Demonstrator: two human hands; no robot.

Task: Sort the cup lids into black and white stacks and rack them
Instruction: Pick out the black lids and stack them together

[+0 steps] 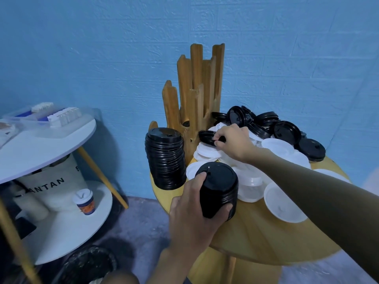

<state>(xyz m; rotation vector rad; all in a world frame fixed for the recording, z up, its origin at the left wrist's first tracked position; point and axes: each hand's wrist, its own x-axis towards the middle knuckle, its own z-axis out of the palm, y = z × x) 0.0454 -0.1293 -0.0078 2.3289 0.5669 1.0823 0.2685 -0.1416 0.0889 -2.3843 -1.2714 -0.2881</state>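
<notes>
Left hand (194, 212) fingers (226, 209) wrapped round one short ribbed black lid stack (219, 189), right hand (231, 142) fingers (219, 144) pinching one round black lid (207, 137), wooden bench (256, 232)

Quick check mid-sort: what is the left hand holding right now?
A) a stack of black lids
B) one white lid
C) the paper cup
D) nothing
A: the left hand grips a stack of black lids, fingers curled round its side, while the right hand pinches a single black lid at the pile.
</notes>
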